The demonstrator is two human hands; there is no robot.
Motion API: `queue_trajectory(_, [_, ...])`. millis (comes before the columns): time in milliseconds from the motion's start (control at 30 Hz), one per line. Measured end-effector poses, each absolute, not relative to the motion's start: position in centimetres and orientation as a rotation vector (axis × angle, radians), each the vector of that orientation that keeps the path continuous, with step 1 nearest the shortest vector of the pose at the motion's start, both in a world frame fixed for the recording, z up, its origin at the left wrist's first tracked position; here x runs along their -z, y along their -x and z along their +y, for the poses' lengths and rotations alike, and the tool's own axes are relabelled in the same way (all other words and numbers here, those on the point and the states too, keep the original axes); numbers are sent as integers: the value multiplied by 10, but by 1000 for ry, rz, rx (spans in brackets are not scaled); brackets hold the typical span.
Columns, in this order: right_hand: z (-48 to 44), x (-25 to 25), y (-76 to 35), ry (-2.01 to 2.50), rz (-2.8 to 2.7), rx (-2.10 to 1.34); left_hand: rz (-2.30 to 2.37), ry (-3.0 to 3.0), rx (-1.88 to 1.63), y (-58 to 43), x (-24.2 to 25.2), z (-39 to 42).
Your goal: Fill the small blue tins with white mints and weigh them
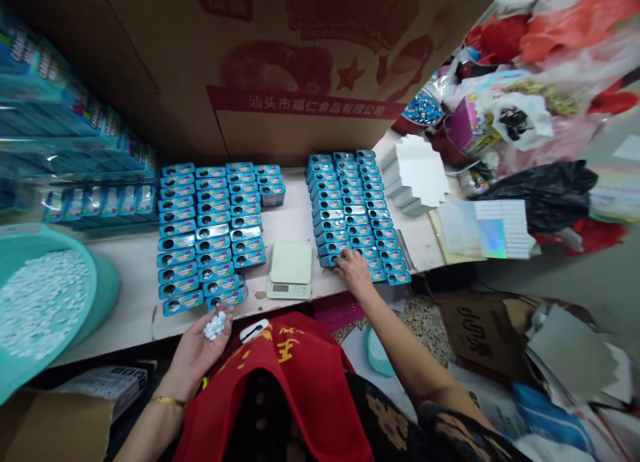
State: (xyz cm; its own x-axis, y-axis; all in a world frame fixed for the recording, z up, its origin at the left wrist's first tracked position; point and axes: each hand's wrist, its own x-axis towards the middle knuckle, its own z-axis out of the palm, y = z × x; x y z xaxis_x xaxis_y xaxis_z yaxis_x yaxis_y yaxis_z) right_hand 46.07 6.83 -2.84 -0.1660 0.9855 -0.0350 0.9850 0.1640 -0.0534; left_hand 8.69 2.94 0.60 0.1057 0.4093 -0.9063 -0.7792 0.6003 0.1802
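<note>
My left hand (213, 335) is cupped palm up near the table's front edge, with a small heap of white tablets (215, 325) in it. Just beyond its fingertips stand rows of small blue boxes (213, 227), each with a dark round spot on top. My right hand (354, 270) reaches down to the front of a second block of blue boxes (350, 211), its fingers closed on the end of a blue box (327, 261). The fingertips are partly hidden. A few white tablets lie on these boxes. Between the two blocks sits a pale scale (291, 265).
A turquoise basin (103, 275) of white tablets stands at the left. Wrapped blue packs (65, 109) are stacked behind it. A large cardboard box (300, 129) rises along the back. White card stacks (417, 172) and a black plastic bag (543, 192) are on the right.
</note>
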Motion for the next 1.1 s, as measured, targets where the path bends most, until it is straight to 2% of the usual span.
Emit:
queue_trajectory(100, [63, 26, -454, 1981, -2441, 16, 1139, 365, -906, -93, -8, 26])
queue_trajectory(233, [57, -4, -433, 1785, -2464, 73, 1143, 365, -922, -97, -10, 19])
queue_trajectory(367, [69, -24, -387, 1572, -2650, -1, 1144, 357, -928, -102, -11, 15])
queue_trajectory(500, [91, -17, -347, 1509, -2790, -161, 1151, 349, -933, -105, -14, 12])
queue_trajectory(633, [92, -9, -353, 1525, -2632, -293, 1141, 363, -955, -100, -14, 6])
queue_trajectory(833, [74, -3, -406, 1595, -2214, -308, 1109, 395, -997, -91, -9, 2])
queue_trajectory(1100, [70, 6, -409, 1585, -2104, -310, 1120, 385, -993, -92, -9, 4])
